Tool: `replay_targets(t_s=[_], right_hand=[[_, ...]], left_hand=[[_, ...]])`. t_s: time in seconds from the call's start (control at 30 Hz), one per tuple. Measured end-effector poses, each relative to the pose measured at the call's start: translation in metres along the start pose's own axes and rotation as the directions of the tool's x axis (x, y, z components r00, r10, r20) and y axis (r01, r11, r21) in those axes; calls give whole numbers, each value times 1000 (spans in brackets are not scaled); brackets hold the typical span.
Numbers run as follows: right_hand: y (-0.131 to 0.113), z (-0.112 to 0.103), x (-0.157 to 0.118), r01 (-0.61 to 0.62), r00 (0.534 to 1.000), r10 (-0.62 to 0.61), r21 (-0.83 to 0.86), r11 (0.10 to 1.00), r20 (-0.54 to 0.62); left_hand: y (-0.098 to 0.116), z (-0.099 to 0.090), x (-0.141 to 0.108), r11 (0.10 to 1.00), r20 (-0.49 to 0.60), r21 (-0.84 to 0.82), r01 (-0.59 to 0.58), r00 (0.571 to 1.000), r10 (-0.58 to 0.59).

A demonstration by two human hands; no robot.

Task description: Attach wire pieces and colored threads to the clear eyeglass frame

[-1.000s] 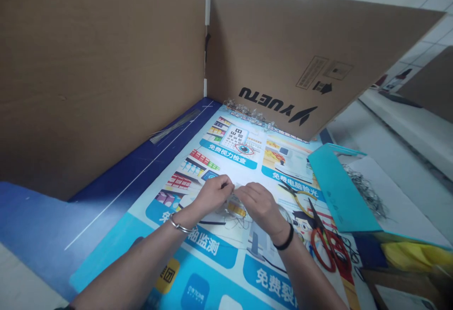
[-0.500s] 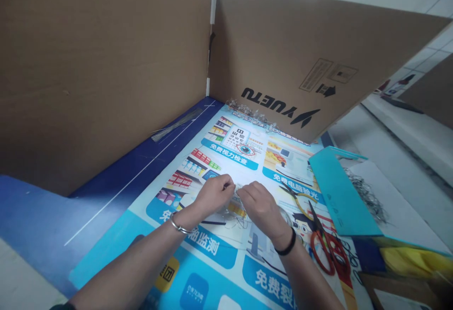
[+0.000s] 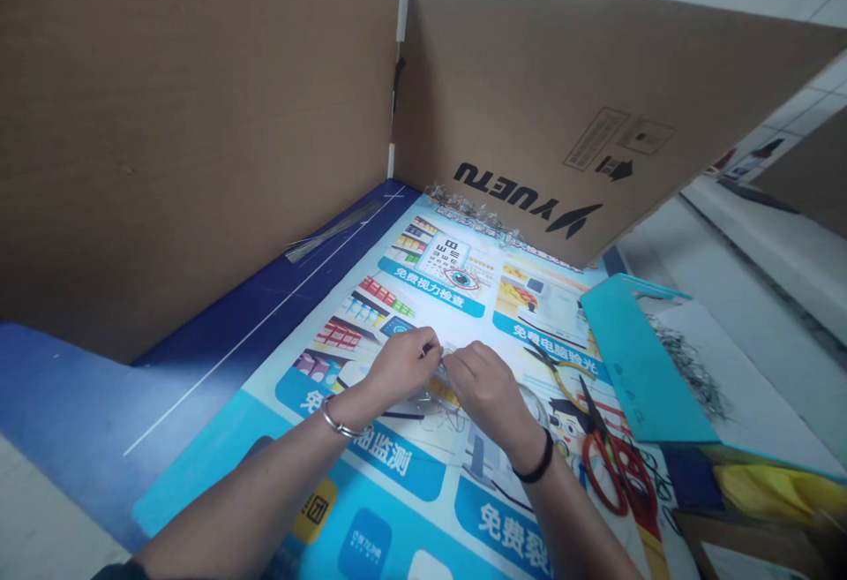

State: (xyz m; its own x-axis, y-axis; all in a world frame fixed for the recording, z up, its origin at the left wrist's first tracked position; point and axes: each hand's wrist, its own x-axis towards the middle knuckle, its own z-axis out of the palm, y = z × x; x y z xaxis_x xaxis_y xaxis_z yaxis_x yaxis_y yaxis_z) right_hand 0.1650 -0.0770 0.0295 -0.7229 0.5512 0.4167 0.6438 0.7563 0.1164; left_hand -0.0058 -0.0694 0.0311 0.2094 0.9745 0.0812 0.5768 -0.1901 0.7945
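Note:
Over the middle of the printed poster, my left hand [image 3: 406, 365] and my right hand [image 3: 483, 383] meet, fingertips nearly touching. Both are closed in a pinch on a fine thin wire, mostly hidden by the fingers. Below them lie loose loops of thin wire [image 3: 445, 417] on the poster. Right of my right hand are scissors with red handles [image 3: 612, 465] and a smaller yellow-handled cutting tool [image 3: 573, 379]. A turquoise open box [image 3: 618, 368] at the right holds a tangled heap of thin wires [image 3: 692, 368].
Tall cardboard panels [image 3: 265, 121] stand at the left and back. Along the back one's foot runs a row of small clear and wiry pieces [image 3: 463, 209]. A bundle of thin straight strips [image 3: 334, 231] lies at the left. Yellow material [image 3: 774, 487] sits at the lower right.
My hands stay almost in place, fingertips still pinched together with a slight shift between them. The view has moved very slightly.

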Motion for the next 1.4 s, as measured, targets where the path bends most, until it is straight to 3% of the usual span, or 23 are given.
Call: replay_targets(t_s=[0.3, 0.47, 0.63, 1.07, 1.4], right_hand=[[-2, -6, 5, -36, 999, 35, 38, 999, 33], [-1, -10, 6, -57, 998, 57, -5, 998, 2], [0, -18, 7, -102, 994, 103, -33, 994, 43], [2, -12, 5, -137, 990, 138, -25, 990, 19], [1, -10, 6, -125, 992, 127, 87, 988, -22]], left_hand=[[1, 1, -1, 1000, -17, 19, 13, 1000, -13], [1, 1, 0, 940, 120, -301, 161, 984, -130], [1, 0, 2, 798, 172, -573, 185, 980, -104], [-1, 2, 1, 861, 119, -486, 149, 987, -103], [2, -1, 1, 904, 106, -398, 159, 986, -127]])
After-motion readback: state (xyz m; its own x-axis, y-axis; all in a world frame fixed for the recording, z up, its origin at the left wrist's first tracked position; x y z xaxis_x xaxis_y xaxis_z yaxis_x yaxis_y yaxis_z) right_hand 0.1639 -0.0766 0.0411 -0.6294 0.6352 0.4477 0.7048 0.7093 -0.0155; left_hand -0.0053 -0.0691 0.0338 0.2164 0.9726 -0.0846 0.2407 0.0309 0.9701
